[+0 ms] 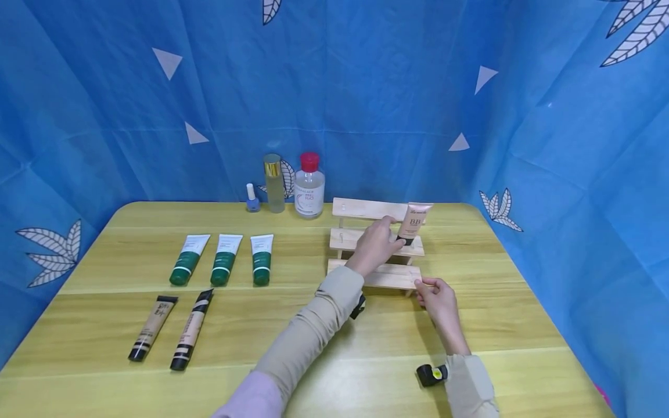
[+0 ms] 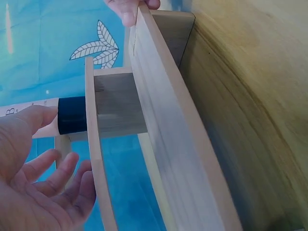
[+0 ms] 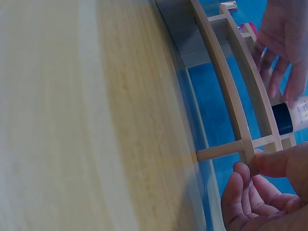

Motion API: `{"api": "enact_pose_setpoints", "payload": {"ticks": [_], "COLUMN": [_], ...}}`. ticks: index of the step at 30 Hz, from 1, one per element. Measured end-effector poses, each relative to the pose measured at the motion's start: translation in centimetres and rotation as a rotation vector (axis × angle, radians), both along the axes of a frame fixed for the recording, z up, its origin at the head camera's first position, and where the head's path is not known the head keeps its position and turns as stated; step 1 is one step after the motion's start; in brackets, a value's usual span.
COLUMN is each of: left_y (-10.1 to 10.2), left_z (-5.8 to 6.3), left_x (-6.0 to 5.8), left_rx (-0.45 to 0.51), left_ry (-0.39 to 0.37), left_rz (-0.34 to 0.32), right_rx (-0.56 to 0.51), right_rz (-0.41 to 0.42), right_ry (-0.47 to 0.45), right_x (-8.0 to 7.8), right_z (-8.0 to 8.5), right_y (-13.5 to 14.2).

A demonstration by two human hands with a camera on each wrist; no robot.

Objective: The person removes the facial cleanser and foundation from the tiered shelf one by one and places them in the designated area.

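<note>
A three-tier wooden display stand (image 1: pixel 384 275) stands on the table. On its middle step, at the right end, a pink BB cream tube (image 1: pixel 414 223) with a black cap stands upright, cap down. My left hand (image 1: pixel 372 247) reaches over the stand beside this tube. In the left wrist view its thumb (image 2: pixel 36 116) overlaps the tube just above the cap (image 2: pixel 72 115), while the other fingers (image 2: pixel 62 180) are loosely bent below, not wrapped round it. My right hand (image 1: pixel 439 299) pinches the right end of the lowest step (image 3: pixel 248 156) between thumb and fingers.
Three green-and-white tubes (image 1: pixel 226 260) lie in a row at left, with two beige-and-black tubes (image 1: pixel 153 328) nearer the front. Along the back stand a blue nail polish bottle (image 1: pixel 253 203), a gold-capped bottle (image 1: pixel 274 188) and a red-capped bottle (image 1: pixel 309 191). A blue curtain (image 1: pixel 334 87) hangs behind.
</note>
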State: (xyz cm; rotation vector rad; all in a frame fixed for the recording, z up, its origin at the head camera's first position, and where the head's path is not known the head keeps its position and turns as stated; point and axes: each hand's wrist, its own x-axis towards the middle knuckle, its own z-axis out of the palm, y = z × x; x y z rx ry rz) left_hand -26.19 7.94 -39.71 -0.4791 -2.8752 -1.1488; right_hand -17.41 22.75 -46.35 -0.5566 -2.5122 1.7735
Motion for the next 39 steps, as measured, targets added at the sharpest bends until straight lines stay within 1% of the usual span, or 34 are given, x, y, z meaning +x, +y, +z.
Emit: {"api": "enact_pose_setpoints", "payload": {"ticks": [5, 10, 15, 20, 26, 30, 34, 39], "left_y": [0.5, 1.0, 1.3, 1.2, 0.8, 0.4, -0.4, -1.9], "left_z": [0.3, 0.6, 0.6, 0.4, 0.3, 0.0, -0.3, -0.5], "left_x": [0.0, 0.0, -0.2, -0.2, -0.1, 0.1, 0.6, 1.4], "left_rx": [-0.015, -0.017, -0.006, 0.001, 0.031, 0.068, 0.117, 0.169], "left_ry": [0.012, 0.006, 0.005, 0.013, 0.014, 0.005, -0.019, -0.038], "left_rz": [-0.008, -0.010, -0.002, -0.012, -0.032, -0.052, -0.067, -0.054], "right_rx": [0.014, 0.015, 0.021, 0.018, -0.006, -0.016, -0.013, -0.014], "right_rz": [0.008, 0.009, 0.013, 0.010, 0.001, -0.001, -0.007, -0.009], "right_ry": [-0.003, 0.010, 0.006, 0.000, 0.015, 0.019, 0.017, 0.021], "right_x": [0.0, -0.1, 0.0, 0.1, 0.1, 0.0, 0.0, 0.1], "right_z": [0.0, 0.1, 0.1, 0.1, 0.1, 0.0, 0.0, 0.0], "right_y": [0.0, 0.0, -0.1, -0.2, -0.1, 0.0, 0.0, -0.1]}}
